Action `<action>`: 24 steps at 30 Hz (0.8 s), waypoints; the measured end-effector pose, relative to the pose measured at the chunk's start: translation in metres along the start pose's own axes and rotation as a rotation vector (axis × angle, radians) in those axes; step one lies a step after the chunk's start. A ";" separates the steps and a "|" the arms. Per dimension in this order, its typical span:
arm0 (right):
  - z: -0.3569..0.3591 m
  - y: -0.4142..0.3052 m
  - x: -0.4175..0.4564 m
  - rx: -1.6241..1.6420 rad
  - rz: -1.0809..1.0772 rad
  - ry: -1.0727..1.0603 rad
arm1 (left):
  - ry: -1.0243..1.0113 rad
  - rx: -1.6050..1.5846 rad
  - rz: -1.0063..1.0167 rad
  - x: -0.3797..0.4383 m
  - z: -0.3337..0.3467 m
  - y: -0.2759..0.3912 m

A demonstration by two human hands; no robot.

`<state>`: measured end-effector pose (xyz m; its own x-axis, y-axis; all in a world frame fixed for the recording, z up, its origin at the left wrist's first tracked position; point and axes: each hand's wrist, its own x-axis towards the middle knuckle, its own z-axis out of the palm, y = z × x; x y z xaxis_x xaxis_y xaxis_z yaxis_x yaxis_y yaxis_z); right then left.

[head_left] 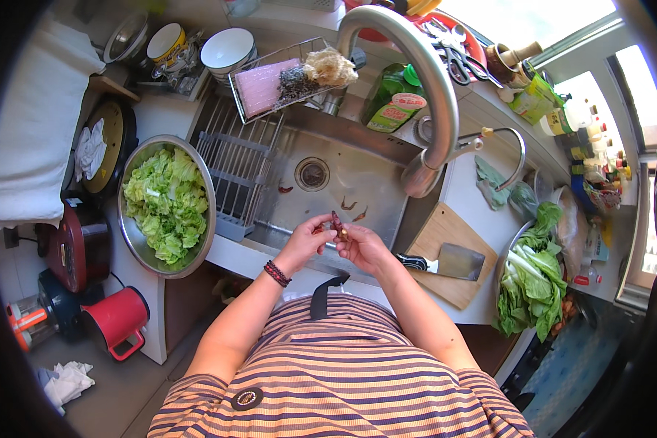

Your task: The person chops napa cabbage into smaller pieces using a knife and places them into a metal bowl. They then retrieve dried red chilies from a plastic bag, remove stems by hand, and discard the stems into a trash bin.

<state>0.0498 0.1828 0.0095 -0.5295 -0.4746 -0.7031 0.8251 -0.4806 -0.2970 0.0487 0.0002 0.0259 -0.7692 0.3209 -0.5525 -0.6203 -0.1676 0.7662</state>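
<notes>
Over the sink's front edge, my left hand (308, 238) and my right hand (364, 249) meet at the fingertips. Between them is a small, wrinkled dark red piece (336, 220), apparently a dried chili pepper, with a pale yellowish bit at its lower end. Fingers cover part of it. Beyond my hands, the stainless steel sink (336, 156) holds a few similar reddish-brown scraps (349, 204); one small red scrap (286, 189) lies left of the drain (312, 174).
The curved faucet (443, 93) arches over the sink's right side. A slatted drying rack (241, 159) spans its left. Left stands a steel bowl of torn lettuce (167, 205). A cleaver (460, 261) rests on a wooden cutting board (443, 230), beside leafy greens (534, 274).
</notes>
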 end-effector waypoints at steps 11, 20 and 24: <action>0.042 0.001 -0.038 -0.064 -0.499 0.248 | -0.009 -0.270 0.020 -0.015 0.013 0.017; 0.038 0.020 -0.030 -0.440 -0.747 0.344 | 0.069 0.377 0.411 -0.010 0.011 0.000; 0.041 0.009 -0.033 0.108 -0.619 0.272 | 0.080 0.415 0.373 -0.017 0.010 0.006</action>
<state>0.0668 0.1642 0.0565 -0.8176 0.1060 -0.5660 0.3550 -0.6811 -0.6404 0.0593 0.0035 0.0431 -0.9441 0.2360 -0.2300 -0.2040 0.1298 0.9703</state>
